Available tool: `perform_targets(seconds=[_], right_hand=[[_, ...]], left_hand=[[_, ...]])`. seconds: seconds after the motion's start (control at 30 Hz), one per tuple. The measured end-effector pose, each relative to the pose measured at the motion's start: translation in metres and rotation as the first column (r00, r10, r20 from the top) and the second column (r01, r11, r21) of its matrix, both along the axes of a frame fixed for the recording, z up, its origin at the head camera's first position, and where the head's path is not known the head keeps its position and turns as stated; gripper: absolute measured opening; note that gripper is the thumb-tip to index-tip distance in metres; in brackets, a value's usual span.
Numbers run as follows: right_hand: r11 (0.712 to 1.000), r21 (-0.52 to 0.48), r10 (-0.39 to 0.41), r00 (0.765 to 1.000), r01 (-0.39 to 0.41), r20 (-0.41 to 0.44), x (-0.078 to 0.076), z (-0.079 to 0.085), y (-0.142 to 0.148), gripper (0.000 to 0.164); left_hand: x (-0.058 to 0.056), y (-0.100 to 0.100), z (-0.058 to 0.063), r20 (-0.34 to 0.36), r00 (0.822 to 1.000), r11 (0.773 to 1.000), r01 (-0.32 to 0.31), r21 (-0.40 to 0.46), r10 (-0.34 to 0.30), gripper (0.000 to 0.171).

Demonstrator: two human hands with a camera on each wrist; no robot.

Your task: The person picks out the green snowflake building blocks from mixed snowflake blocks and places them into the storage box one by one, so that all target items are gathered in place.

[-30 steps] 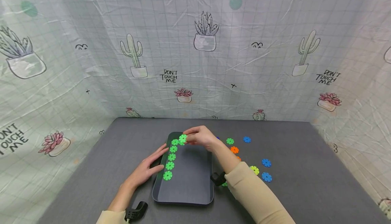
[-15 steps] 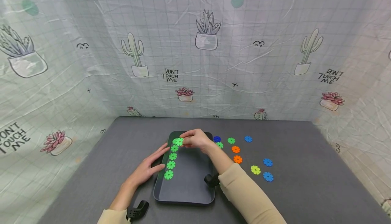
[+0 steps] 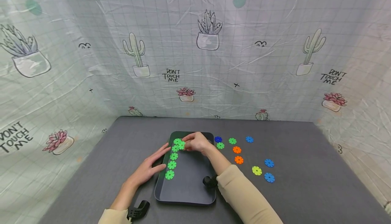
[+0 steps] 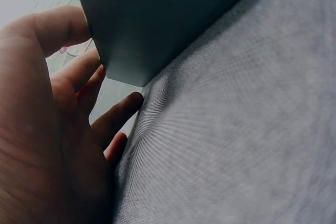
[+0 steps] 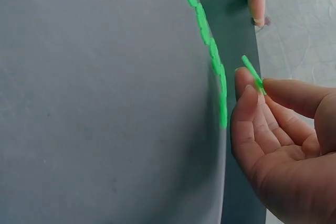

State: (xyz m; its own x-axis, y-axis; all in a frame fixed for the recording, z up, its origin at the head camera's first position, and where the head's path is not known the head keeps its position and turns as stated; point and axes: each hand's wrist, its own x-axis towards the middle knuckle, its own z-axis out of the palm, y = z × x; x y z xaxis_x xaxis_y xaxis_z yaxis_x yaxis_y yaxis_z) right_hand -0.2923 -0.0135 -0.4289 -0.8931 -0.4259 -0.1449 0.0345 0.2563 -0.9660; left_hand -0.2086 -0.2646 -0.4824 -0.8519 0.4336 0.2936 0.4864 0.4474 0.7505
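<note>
In the head view my right hand [image 3: 197, 142] is over the far end of the dark grey tray [image 3: 189, 197]. Its thumb and fingers pinch a green notched disc [image 3: 181, 145], seen nearly edge-on as a thin green disc [image 5: 252, 72] in the right wrist view. The held disc overlaps the far end of a row of several green discs [image 3: 172, 164] along the tray's left side. My left hand [image 3: 148, 168] rests at the tray's left edge with fingers extended and thumb over the rim. In the left wrist view, fingertips touch the tray's outer wall [image 4: 157, 24].
Right of the tray, loose notched discs lie on the grey table [image 3: 305, 169]: two orange discs, one an orange disc [image 3: 239, 160], a yellow disc [image 3: 257, 170], several blue discs [image 3: 269, 163] and two green ones, including a green disc [image 3: 232, 141]. A printed curtain [image 3: 229, 64] hangs behind.
My right hand has brought the green disc down and slightly nearer to me, off the row's far end. More loose discs show beside the right forearm. The left hand stays at the tray's edge.
</note>
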Motion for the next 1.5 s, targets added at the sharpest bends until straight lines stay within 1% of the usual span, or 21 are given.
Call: perform_targets(seconds=[0.3, 0.5, 0.6, 0.83, 1.07, 1.3, 1.5], right_hand=[[1.000, -0.005, -0.030, 0.999, 0.030, 0.013, 0.0024, -0.0043, -0.0001, 0.031], [0.999, -0.013, -0.030, 0.999, 0.031, 0.018, 0.0027, -0.0070, 0.0004, 0.031], [0.999, -0.012, -0.052, 0.998, 0.052, 0.020, 0.0027, -0.0080, 0.0004, 0.029], [0.993, 0.034, -0.108, 0.994, 0.109, -0.034, 0.0033, -0.0100, -0.0012, 0.023], [0.989, 0.075, -0.124, 0.990, 0.128, -0.062, 0.0056, -0.0080, -0.0025, 0.020], [0.990, 0.048, -0.134, 0.991, 0.135, -0.026, 0.0049, -0.0045, -0.0028, 0.019], [0.988, 0.038, -0.151, 0.988, 0.151, -0.015, 0.0059, -0.0029, -0.0010, 0.020]], left_hand=[[-0.0001, 0.0012, 0.0010, 0.003, 1.000, 1.000, 0.010, 0.010, -0.010, 0.058], [-0.0003, 0.0013, 0.0007, 0.004, 1.000, 1.000, 0.016, 0.020, -0.016, 0.058], [-0.0006, 0.0014, 0.0007, 0.001, 1.000, 1.000, 0.017, 0.021, -0.017, 0.058], [-0.0012, 0.0006, -0.0016, -0.018, 1.000, 1.000, 0.023, 0.010, -0.023, 0.057], [-0.0012, 0.0005, -0.0018, -0.023, 1.000, 1.000, 0.020, 0.012, -0.020, 0.057], [0.0005, 0.0006, 0.0001, -0.021, 1.000, 1.000, 0.012, 0.014, -0.012, 0.057], [0.0016, 0.0007, 0.0013, -0.020, 1.000, 1.000, 0.012, 0.016, -0.012, 0.057]])
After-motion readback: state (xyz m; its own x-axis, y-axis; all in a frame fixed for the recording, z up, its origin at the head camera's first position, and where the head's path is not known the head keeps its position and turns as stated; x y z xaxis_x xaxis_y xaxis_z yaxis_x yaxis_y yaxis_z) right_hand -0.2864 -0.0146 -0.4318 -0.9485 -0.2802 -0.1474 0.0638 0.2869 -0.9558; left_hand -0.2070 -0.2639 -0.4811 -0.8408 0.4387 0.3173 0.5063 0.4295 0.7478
